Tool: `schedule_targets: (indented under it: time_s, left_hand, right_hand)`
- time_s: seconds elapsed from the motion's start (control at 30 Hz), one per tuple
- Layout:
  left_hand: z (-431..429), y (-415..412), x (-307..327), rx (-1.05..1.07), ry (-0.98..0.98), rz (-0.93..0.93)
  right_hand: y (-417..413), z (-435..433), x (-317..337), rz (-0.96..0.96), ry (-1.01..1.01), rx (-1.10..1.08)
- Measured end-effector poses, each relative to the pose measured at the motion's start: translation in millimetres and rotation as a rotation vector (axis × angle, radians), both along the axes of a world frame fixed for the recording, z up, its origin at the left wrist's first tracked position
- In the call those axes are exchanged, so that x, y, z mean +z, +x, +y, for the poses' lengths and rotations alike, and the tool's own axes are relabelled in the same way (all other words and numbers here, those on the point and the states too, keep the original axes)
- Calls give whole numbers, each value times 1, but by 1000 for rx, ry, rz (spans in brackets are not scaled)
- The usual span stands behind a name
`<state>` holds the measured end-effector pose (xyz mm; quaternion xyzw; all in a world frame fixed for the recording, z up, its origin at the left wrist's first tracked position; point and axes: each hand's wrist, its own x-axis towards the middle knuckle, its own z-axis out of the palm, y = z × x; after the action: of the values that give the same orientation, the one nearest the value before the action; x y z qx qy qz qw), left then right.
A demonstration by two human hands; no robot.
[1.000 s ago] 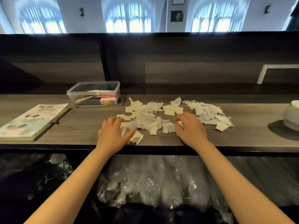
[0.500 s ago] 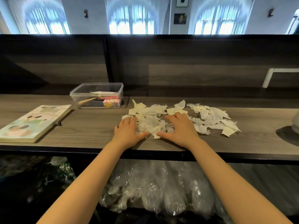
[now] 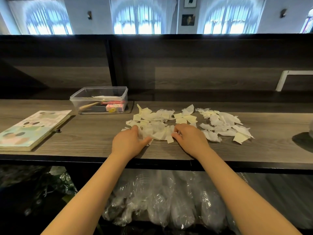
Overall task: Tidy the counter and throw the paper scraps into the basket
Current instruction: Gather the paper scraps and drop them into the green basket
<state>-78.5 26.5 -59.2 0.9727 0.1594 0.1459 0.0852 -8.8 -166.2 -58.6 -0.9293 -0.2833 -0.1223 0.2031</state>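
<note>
Curling into the middle heap of paper scraps (image 3: 157, 131), both hands hide their fingertips: the left hand (image 3: 127, 143) grips its left edge, thumb stretched along it, and the right hand (image 3: 190, 141) grips its right edge. At the right frame edge a pale object (image 3: 311, 131) is cut off. Crumpled clear plastic (image 3: 160, 200) under the table (image 3: 84, 136) is hard to make out. The scraps are torn, white and cream, strewn across the frame's centre, right of a clear box (image 3: 100, 100).

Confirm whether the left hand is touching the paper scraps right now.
Touching. In the head view the left hand curls its fingers and thumb into the near-left edge of the paper scraps, with no gap visible between them.
</note>
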Motion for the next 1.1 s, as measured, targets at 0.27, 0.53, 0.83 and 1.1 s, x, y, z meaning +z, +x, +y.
schedule_targets:
  time_s: [0.27,0.53,0.83,1.1]
  left_hand:
    - [-3,-5,3,-116,-81,-73]
    - [3,-10,7,-160,-598,-367]
    - [8,-11,8,-7,-803,-450]
    - [12,-9,8,46,-832,-468]
  right_hand:
    - [-3,-7,4,-26,334,-21]
    - [2,-12,2,51,551,-79]
    - [-8,-3,5,-83,96,0]
    - [-9,31,-1,-41,-222,-94]
